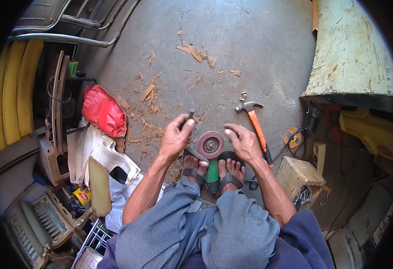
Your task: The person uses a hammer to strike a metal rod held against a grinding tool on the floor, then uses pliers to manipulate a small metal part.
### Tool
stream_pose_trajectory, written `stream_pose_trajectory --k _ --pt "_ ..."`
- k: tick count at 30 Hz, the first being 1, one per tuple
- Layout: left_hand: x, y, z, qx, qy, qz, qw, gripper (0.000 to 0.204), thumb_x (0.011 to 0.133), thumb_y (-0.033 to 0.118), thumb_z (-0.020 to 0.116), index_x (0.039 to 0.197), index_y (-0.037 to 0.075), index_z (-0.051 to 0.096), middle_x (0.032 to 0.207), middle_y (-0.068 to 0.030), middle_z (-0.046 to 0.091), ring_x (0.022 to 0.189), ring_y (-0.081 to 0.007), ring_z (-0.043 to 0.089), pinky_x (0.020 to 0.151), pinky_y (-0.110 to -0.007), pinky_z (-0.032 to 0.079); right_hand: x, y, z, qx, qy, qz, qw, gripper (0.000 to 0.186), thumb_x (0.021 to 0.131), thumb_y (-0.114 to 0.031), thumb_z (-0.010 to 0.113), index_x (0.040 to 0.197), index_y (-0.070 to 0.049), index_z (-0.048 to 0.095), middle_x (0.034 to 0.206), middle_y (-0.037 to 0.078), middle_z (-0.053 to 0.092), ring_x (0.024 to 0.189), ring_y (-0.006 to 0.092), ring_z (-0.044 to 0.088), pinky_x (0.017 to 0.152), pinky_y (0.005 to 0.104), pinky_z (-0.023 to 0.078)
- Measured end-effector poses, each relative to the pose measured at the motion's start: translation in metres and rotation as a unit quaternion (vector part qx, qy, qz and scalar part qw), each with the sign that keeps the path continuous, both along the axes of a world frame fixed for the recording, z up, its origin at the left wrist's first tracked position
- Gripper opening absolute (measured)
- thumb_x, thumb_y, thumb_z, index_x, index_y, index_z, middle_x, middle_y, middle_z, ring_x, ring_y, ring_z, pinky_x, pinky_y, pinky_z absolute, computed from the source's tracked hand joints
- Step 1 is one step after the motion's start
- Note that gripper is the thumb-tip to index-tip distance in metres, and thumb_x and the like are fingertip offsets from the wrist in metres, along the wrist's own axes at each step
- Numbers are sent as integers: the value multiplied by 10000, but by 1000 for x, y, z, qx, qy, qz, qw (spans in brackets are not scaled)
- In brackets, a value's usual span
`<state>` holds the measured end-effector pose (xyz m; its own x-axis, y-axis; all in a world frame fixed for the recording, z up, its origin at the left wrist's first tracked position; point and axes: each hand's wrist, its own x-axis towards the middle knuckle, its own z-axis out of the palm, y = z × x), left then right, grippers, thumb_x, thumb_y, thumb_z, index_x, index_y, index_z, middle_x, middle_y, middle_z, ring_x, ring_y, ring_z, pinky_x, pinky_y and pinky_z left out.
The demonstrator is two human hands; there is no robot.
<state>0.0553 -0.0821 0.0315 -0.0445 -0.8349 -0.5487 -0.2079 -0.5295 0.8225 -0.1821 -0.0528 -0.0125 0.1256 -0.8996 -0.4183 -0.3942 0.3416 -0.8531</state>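
A small metal bolt [192,113] is pinched between the thumb and fingers of my left hand [176,134], its end pointing away from me. My right hand [245,143] is curled, thumb close to the forefinger; whatever those fingertips hold, if anything, is too small to make out. Between the two hands, and apart from both, sits an angle grinder [212,172] with a green body. Its round brown flap disc [210,145] faces up, and my sandalled feet flank the body. A claw hammer [257,125] with an orange handle lies right of my right hand.
Several small metal pieces [243,95] lie by the hammer's head. Wood scraps [198,54] litter the floor ahead and left. A red plastic bundle [104,110] and white cloth are at left. At right are a cutting disc [293,136], a cable and a wooden box [299,175].
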Motion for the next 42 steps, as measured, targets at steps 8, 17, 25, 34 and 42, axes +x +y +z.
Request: stream_pose_trajectory --k 8,17,25,34,42 --pt "-15 7 22 -76 202 -13 976 86 995 54 647 1057 20 597 999 -96 686 1062 -271 709 968 -443 589 -50 7 -9 -155 295 -58 941 492 898 -125 691 1368 -48 567 1133 205 588 1071 383 556 945 471 467" --pt "0 42 8 -111 198 8 974 77 982 -6 642 1047 24 613 1040 -88 701 1104 -230 685 1065 -425 494 -61 17 -39 -35 293 -16 955 646 856 -137 710 1439 -48 445 1120 259 596 1067 449 606 929 527 495" --pt "-9 41 4 -117 217 8 969 84 982 18 655 1042 38 600 989 -76 684 1098 -247 699 1104 -474 473 -59 8 -31 -17 226 -35 973 420 864 -129 605 1271 -29 582 1082 240 617 1021 439 624 928 508 500" --pt "-17 39 -3 -111 95 -49 988 59 964 -67 614 995 -16 611 932 -70 677 969 -176 695 913 -338 572 -55 1 8 17 155 -69 985 433 844 -135 628 1257 -4 613 1106 226 650 1010 361 659 952 466 506" --pt "-38 10 24 -172 -81 -154 970 189 912 85 693 1091 28 675 891 -176 741 830 -307 762 686 -354 582 -48 -24 138 54 -16 -36 998 365 973 -123 648 1313 -4 587 1010 217 692 840 189 694 691 348 558"
